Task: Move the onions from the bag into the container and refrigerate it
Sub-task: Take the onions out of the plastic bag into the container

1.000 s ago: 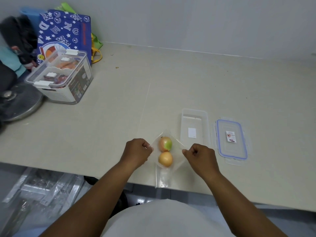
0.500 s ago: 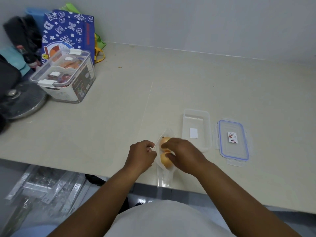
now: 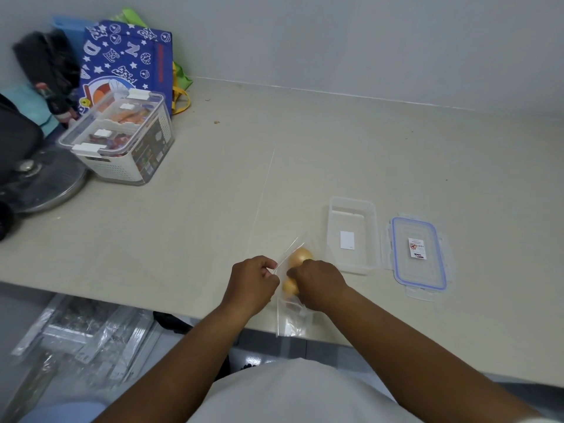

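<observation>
A clear plastic bag (image 3: 291, 322) lies at the counter's near edge with two yellow onions in it. My left hand (image 3: 253, 282) pinches the bag's left lip. My right hand (image 3: 319, 282) reaches into the bag's mouth, its fingers curled over the space between the far onion (image 3: 300, 255) and the near onion (image 3: 290, 286); whether it grips one I cannot tell. The empty clear container (image 3: 352, 235) stands just right of the bag. Its blue-rimmed lid (image 3: 418, 254) lies flat further right.
At the back left stand a lidded white basket (image 3: 122, 141) with food, a blue star-print bag (image 3: 128, 62), dark items and a round metal lid (image 3: 42, 181). The beige counter (image 3: 213, 193) ends near my body, with plastic-wrapped things on the floor below.
My right hand let go of the bag's right edge and moved left into the bag's mouth over the onions. My left hand stays pinched on the left edge.
</observation>
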`<action>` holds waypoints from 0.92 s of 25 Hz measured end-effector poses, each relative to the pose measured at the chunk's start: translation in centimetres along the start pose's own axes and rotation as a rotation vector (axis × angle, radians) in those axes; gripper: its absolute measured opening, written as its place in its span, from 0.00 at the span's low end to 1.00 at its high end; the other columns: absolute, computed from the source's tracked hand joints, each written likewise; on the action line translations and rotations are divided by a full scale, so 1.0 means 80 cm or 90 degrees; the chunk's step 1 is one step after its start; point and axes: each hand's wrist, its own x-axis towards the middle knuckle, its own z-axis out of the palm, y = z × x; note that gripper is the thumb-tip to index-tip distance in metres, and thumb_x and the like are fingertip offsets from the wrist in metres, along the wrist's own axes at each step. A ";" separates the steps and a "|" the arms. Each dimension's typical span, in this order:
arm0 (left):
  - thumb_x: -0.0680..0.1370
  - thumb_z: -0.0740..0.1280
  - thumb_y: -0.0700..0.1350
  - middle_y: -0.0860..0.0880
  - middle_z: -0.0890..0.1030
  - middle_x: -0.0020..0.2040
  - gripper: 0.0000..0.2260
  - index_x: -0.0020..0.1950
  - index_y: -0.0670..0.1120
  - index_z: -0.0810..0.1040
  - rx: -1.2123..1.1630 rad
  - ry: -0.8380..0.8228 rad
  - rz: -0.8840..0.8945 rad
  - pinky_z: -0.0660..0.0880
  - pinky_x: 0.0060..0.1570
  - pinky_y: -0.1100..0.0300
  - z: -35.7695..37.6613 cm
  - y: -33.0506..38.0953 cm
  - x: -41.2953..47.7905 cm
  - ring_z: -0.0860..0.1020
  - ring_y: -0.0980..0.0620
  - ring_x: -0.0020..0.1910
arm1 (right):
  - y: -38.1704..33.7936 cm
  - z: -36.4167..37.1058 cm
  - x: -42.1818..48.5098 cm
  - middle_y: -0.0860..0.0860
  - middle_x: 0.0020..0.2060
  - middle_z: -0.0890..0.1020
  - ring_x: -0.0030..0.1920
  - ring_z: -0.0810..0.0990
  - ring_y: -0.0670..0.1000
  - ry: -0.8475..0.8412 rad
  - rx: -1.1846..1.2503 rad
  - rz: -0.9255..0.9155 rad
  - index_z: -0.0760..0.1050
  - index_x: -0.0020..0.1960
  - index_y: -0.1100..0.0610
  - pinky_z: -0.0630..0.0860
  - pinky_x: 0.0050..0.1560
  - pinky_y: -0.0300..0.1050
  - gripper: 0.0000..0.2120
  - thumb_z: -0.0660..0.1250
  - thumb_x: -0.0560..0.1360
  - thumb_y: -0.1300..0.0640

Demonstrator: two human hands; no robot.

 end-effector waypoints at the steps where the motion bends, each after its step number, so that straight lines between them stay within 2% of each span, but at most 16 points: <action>1: 0.70 0.66 0.38 0.50 0.78 0.32 0.10 0.48 0.49 0.81 0.001 -0.003 -0.001 0.82 0.32 0.57 0.000 0.000 0.000 0.82 0.49 0.31 | -0.001 0.002 -0.001 0.55 0.46 0.80 0.44 0.81 0.59 0.000 -0.006 0.008 0.77 0.57 0.54 0.76 0.41 0.47 0.16 0.70 0.70 0.57; 5: 0.70 0.67 0.38 0.51 0.78 0.32 0.10 0.48 0.49 0.81 0.006 -0.014 -0.008 0.82 0.33 0.56 0.002 -0.002 -0.001 0.82 0.51 0.29 | -0.002 0.012 -0.005 0.57 0.51 0.79 0.45 0.81 0.60 0.015 0.038 0.013 0.73 0.60 0.55 0.80 0.46 0.50 0.19 0.71 0.70 0.58; 8: 0.70 0.68 0.38 0.50 0.79 0.33 0.10 0.49 0.48 0.81 0.014 -0.026 -0.006 0.82 0.34 0.55 0.006 -0.003 -0.003 0.82 0.51 0.31 | 0.002 0.019 -0.005 0.59 0.58 0.71 0.43 0.79 0.60 0.013 0.057 0.004 0.68 0.63 0.54 0.81 0.45 0.52 0.24 0.71 0.70 0.59; 11: 0.70 0.68 0.38 0.50 0.79 0.33 0.10 0.49 0.48 0.81 0.010 -0.031 -0.010 0.82 0.34 0.56 0.008 -0.002 -0.002 0.82 0.51 0.31 | 0.009 0.022 -0.004 0.59 0.61 0.67 0.40 0.77 0.59 0.012 0.088 0.013 0.68 0.61 0.53 0.81 0.43 0.52 0.25 0.72 0.68 0.61; 16: 0.70 0.68 0.38 0.50 0.79 0.33 0.10 0.49 0.48 0.81 0.007 -0.032 -0.018 0.82 0.34 0.56 0.008 0.001 0.000 0.82 0.50 0.32 | 0.010 0.013 -0.012 0.57 0.62 0.69 0.53 0.74 0.59 0.042 0.088 0.000 0.66 0.67 0.49 0.79 0.50 0.53 0.30 0.72 0.69 0.59; 20: 0.71 0.67 0.37 0.49 0.78 0.34 0.09 0.48 0.47 0.81 -0.014 -0.028 -0.030 0.79 0.28 0.61 0.001 0.004 0.004 0.82 0.50 0.30 | 0.021 -0.018 -0.032 0.51 0.58 0.72 0.54 0.73 0.55 0.209 0.171 -0.025 0.68 0.65 0.44 0.76 0.45 0.47 0.27 0.70 0.68 0.56; 23: 0.71 0.67 0.36 0.49 0.77 0.33 0.09 0.48 0.46 0.81 -0.037 -0.027 -0.046 0.78 0.27 0.62 -0.001 0.005 0.008 0.80 0.56 0.25 | 0.041 -0.036 -0.052 0.48 0.55 0.72 0.53 0.72 0.47 0.406 0.346 -0.046 0.72 0.63 0.45 0.72 0.50 0.35 0.26 0.73 0.66 0.54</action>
